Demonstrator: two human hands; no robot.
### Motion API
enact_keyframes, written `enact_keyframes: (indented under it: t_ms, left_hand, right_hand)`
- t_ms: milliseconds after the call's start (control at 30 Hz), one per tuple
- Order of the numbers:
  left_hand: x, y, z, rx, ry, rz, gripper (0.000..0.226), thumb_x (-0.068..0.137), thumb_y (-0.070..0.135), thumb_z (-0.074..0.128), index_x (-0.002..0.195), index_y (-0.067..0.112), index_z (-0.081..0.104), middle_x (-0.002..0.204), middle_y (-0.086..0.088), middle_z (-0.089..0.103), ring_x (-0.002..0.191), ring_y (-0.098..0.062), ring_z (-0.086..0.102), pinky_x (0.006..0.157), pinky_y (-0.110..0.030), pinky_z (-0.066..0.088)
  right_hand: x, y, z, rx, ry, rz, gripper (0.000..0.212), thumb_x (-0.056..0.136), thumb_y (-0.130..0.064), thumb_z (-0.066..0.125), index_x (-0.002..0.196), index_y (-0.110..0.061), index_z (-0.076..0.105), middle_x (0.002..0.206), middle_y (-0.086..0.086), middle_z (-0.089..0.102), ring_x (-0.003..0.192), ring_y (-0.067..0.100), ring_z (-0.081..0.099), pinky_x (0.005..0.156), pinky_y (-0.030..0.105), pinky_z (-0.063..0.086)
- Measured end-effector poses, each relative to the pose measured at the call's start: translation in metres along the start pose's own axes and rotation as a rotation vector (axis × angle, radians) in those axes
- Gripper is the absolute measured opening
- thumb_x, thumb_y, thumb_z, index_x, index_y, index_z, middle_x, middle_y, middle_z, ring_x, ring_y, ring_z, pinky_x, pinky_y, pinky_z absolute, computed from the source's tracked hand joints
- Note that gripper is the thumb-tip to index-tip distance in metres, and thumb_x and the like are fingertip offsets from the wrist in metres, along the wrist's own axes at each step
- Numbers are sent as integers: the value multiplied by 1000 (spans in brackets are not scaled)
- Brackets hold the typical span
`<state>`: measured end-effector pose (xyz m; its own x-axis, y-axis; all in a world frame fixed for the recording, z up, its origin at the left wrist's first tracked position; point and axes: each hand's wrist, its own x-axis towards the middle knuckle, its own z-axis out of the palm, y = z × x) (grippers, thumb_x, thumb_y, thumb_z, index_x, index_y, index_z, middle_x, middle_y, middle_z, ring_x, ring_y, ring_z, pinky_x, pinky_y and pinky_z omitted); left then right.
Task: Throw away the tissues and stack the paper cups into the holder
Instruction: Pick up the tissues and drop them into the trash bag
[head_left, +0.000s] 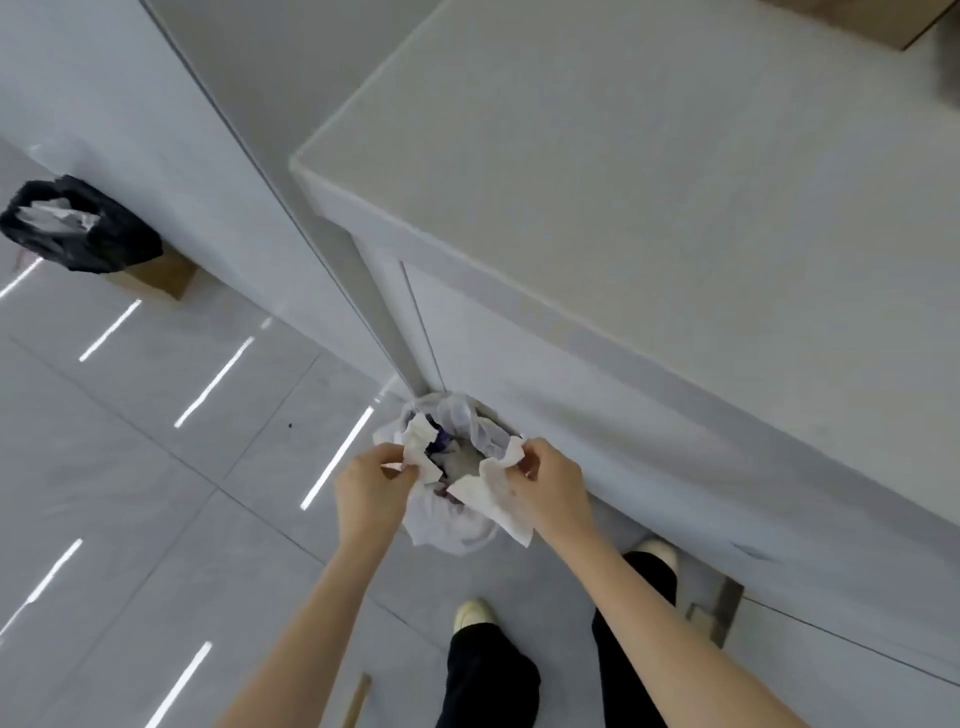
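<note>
Both hands are held over a small bin (452, 535) lined with a white bag, which stands on the tiled floor (156, 467) against the base of a pale counter (623, 208).

The left hand (371, 491) has its thumb and fingertips pinched together on a crumpled white tissue (422, 447). This tissue sits above the left part of the bin's opening.

The right hand (550, 486) likewise has its fingers pinched closed on a second, larger tissue (493, 493). It hangs over the right and near side of the bin's rim, with one corner trailing down past the wrist.

Inside the bin some rubbish is visible, including a dark purple item; what it is cannot be made out.

No paper cups and no cup holder appear in this view.

Further observations: a second bin with a black bag (78, 228) stands at the far left beside a wall, with pale paper inside it and a brown cardboard piece (156, 278) just beside it. The person's legs in black trousers (488, 675) and light shoes (472, 613) are at the near edge. Bright light streaks reflect on the floor tiles.
</note>
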<state>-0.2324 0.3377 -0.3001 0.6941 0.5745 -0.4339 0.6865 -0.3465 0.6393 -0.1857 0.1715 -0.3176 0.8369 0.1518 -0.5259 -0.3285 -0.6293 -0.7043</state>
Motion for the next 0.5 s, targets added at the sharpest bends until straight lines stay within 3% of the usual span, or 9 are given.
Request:
enact_keyframes:
  t_ms: [133,200,333,433,500]
  left_hand:
    - [29,-47,38,44,-61,-34,10,79,8,61,86,8,68,77,-5,64,71,-17,60,55,-21,39]
    - [40,-63,54,35,-91,-49,11,81,8,60,88,7,68,80,-6,64,79,-21,61,63,-24,40]
    - [56,-89,79,19,-152,-68,17,84,12,57,98,7,66,91,-8,65,94,-26,63,64,-22,38]
    - [63,-100,88,41,-280,-123,42,89,16,52,130,14,45,124,-13,60,113,-27,56,79,-25,39]
    - [62,-104,88,66,-385,-131,52,91,18,48,140,18,29,138,-9,49,122,-26,49,89,-28,36]
  right_hand:
    - [36,40,35,49,88,53,10,80,-21,57,73,-17,50,71,-4,57,70,19,56,61,25,41]
    - [51,56,52,73,89,64,6,80,-18,57,81,-12,54,76,0,59,74,21,57,63,28,43]
    - [69,87,81,88,52,87,18,82,-13,53,98,-5,59,94,11,67,90,27,62,71,30,42]
    - [73,96,93,100,-100,115,31,88,-10,48,119,-10,52,116,10,60,104,23,57,79,24,39]
    - [72,98,96,88,-213,134,45,90,-7,43,134,-14,39,132,10,50,116,22,50,85,23,37]
